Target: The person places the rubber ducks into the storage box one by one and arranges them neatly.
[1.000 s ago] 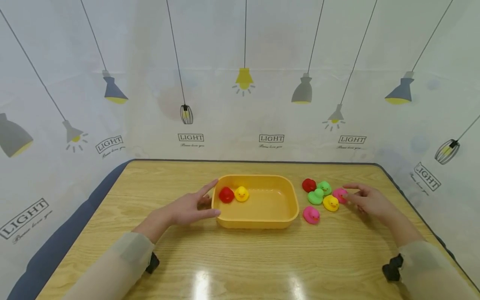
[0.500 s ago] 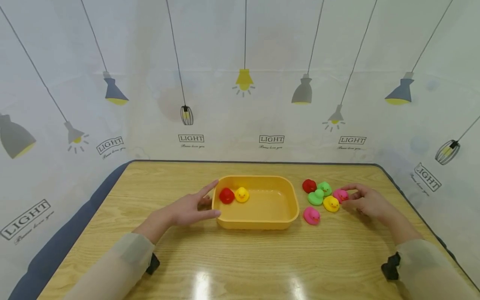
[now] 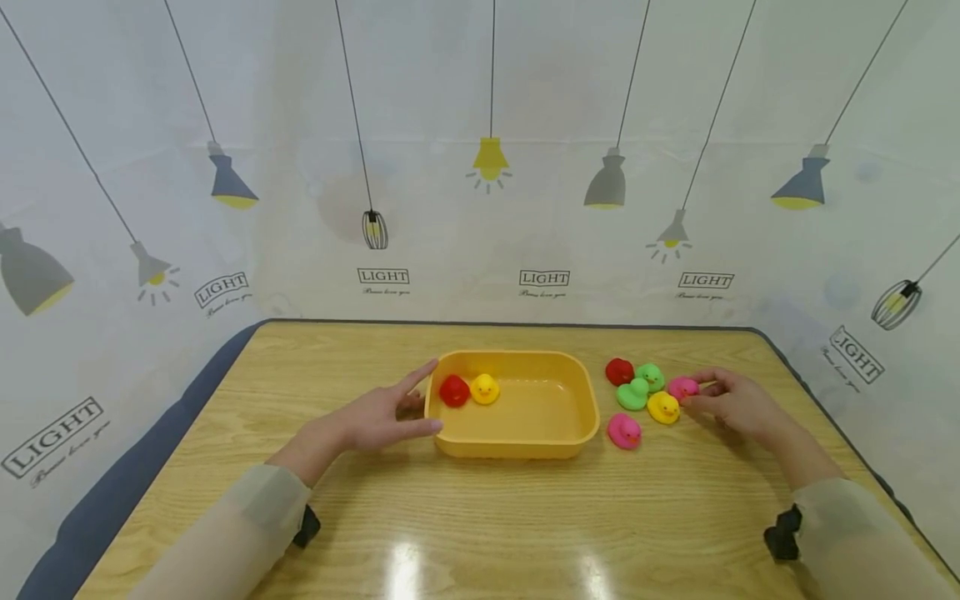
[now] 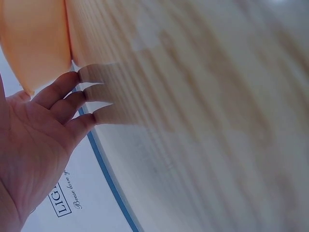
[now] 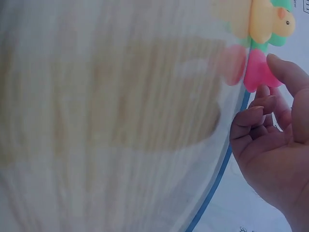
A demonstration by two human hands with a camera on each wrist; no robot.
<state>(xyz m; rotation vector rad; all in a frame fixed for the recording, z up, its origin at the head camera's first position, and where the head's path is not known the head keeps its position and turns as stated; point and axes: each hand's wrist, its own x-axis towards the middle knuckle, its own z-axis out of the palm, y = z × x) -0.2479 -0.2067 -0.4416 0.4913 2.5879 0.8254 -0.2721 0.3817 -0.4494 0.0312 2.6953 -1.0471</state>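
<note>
My left hand [image 3: 382, 419] rests at the left end of a yellow-orange plastic tub [image 3: 517, 448], index finger and thumb spread along its rim, the other fingers loosely extended beside its wall [image 4: 36, 43]. Inside the tub, at its left, sit a red rubber duck [image 3: 454, 391] and a yellow rubber duck [image 3: 485, 389]. My right hand [image 3: 738, 406] pinches a pink rubber duck [image 3: 682, 387] at the right edge of a group of ducks. In the right wrist view, the thumb lies against this pink duck [image 5: 258, 71], with fingers on its other side, partly hiding it.
Close beside the held duck stand a yellow duck [image 3: 663, 407], two green ducks [image 3: 632, 394] and a red duck [image 3: 619, 372]. Another pink duck [image 3: 624, 431] sits nearer the tub's right end. A lamp-printed cloth [image 3: 450, 300] hangs around the wooden table [image 3: 517, 517].
My right thumb and fingers have closed in on the pink duck, which has shifted barely, if at all. The left hand and the tub stay in place.
</note>
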